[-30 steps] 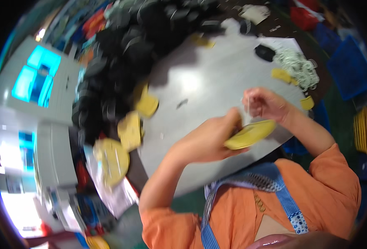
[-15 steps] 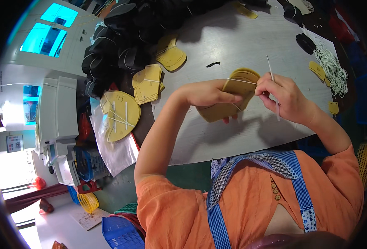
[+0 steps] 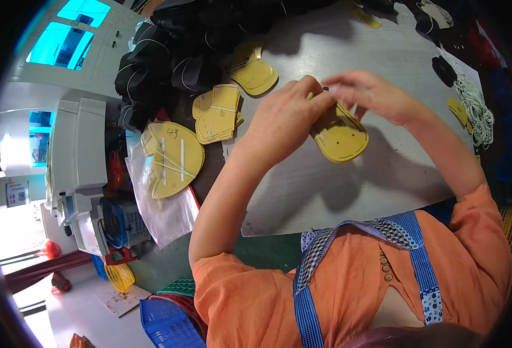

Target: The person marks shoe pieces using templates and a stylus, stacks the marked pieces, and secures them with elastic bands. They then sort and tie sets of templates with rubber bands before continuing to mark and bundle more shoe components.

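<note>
Pinching yellow pieces | left fingers at their far end | right fingers blurred, cannot tell

Green floor shows beside a pale gray surface that fills the middle of the room. At upper left, a white door has bright blue panes. Below stands a boxy white cabinet. At lower left, a window glares white near a dark red curtain.
</note>
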### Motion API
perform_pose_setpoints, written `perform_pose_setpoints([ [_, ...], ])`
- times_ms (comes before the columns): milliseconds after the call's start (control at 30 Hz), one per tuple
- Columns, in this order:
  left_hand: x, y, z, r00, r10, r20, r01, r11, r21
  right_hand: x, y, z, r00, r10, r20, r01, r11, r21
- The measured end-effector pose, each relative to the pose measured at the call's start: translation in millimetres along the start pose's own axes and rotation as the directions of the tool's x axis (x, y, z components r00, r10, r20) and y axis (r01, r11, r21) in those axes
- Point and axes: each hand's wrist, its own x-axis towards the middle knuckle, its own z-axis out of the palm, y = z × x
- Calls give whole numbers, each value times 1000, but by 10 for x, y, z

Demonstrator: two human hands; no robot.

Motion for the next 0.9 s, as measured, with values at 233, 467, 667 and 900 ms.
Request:
perform_pose_setpoints([
  [233, -75, -793, -107, 814, -479, -329, 536, 838, 106, 374, 305, -31, 992, 54, 111, -80, 967, 240],
  [467, 406, -1121, 37, 621, -782, 50, 694, 578, 429, 601, 642, -311, 958, -63, -281, 64, 998, -7],
  [667, 561, -848, 230, 696, -667, -266, 559, 736, -382, 613, 630, -271, 899, 3, -438, 7, 1000, 19],
  [900, 702, 78, 669, 925, -311, -219, 312, 950, -31, 328, 550, -77, 940, 183, -289, -61, 921, 384],
])
